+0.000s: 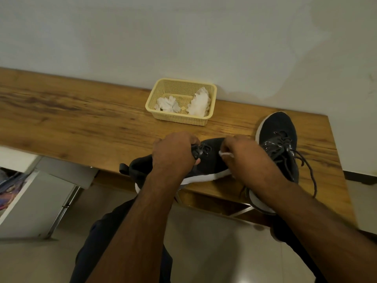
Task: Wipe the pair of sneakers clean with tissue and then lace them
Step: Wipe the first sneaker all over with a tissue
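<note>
A: We see the left hand [174,152] gripping the near sneaker [210,162] on the tabletop [81,123], steadying it, we reckon.

B: And the right hand [242,154], fingers pinching a tissue [225,153] against the upper. The laced sneaker [279,144] waits beside. We spot no readable branding.

**A plain room indoors, likely a home or a simple workroom**

A long wooden table [85,111] with a visible grain stands pushed against a bare, pale painted wall [183,37]. The floor [214,242] is laid with large, glossy light tiles. At the left stands a white cabinet [30,201] with a metal frame. A small yellow plastic basket [212,103] sits on the table by the wall. Nothing marks it more exactly.
</note>
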